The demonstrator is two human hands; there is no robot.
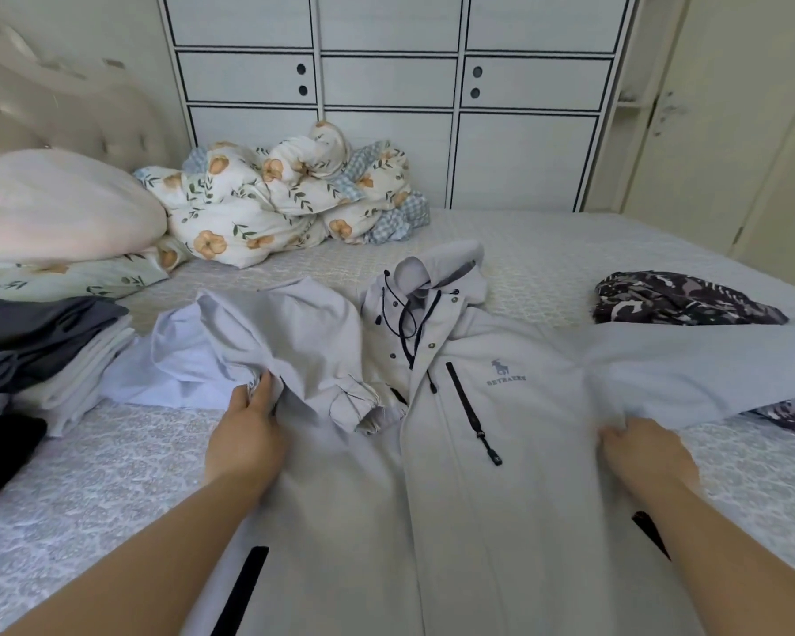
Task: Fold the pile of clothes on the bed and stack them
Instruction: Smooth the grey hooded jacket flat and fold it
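A light grey hooded jacket (515,433) lies front up on the bed, its hood toward the wardrobe. My left hand (249,429) grips the left side of the jacket, where the left sleeve (294,346) lies bunched and folded inward over the chest. My right hand (639,452) pinches the jacket's right edge below the armpit; the right sleeve (707,364) stretches out to the right. A stack of folded grey, white and black clothes (42,351) sits at the left. A dark patterned garment (680,298) lies unfolded at the right, partly under the sleeve.
A bunched floral duvet (285,199) and a pink pillow (60,204) lie at the head of the bed by the tufted headboard (65,107). A white wardrobe (386,84) stands beyond the bed (111,475). A pale blue garment (180,360) lies under the left sleeve.
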